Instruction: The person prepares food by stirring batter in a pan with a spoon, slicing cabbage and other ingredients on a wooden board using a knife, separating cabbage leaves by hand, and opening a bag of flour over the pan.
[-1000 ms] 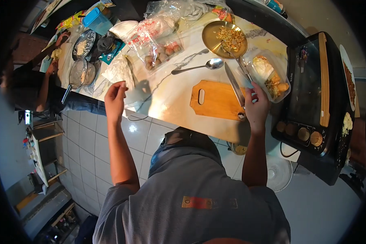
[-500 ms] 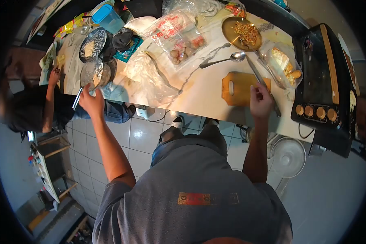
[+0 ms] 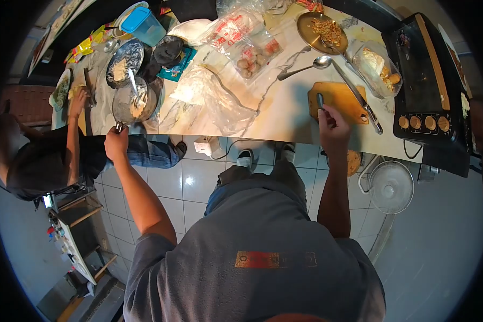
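The left hand [image 3: 116, 144] has just closed on the handle [image 3: 119, 127] of the pan [image 3: 121, 111]; half a second earlier it was only nearing it with the fingers parted. The pan is therefore under one-handed control, judged from the closed fingers. It sits near the front edge of the table [image 3: 284, 121], beside a dark bowl [image 3: 129, 50], and contains pale residue and a light-coloured utensil [image 3: 133, 83]. The right hand [image 3: 335, 129] is partly curled, thumb and fingers drawn together, at the near edge of the cutting board [image 3: 337, 97]. Whether it holds anything or touches the board cannot be told. A knife [image 3: 358, 97] lies across the board's right side, its handle past the near corner. A metal spoon [image 3: 321, 62] rests beyond the board, near a plate of chopped food [image 3: 306, 33]. A clear container [image 3: 374, 88] stands between the knife and the oven [image 3: 417, 67]. At far left, another person's hand [image 3: 79, 100] is well apart from the wearer's left hand.
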Action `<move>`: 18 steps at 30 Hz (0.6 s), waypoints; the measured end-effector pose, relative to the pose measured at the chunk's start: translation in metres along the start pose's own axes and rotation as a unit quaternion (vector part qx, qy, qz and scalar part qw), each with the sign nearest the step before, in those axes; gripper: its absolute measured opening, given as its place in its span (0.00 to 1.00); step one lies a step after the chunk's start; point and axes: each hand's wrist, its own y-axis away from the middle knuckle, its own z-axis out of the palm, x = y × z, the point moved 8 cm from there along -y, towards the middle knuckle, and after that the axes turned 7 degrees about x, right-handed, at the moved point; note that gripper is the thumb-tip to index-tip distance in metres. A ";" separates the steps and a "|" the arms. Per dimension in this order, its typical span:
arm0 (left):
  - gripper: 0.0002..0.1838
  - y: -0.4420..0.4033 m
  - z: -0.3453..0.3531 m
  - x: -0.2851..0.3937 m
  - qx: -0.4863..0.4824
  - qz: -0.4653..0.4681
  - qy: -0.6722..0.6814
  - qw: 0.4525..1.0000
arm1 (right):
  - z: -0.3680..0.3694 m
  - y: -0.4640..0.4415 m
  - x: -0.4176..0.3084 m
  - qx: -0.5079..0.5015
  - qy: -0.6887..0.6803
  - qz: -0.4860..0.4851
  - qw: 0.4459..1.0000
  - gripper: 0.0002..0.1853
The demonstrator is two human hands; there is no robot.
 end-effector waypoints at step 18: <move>0.22 0.240 -0.088 0.252 -0.078 0.242 0.158 0.954 | -0.048 -0.075 -0.042 -0.121 -0.144 -0.059 0.980 0.13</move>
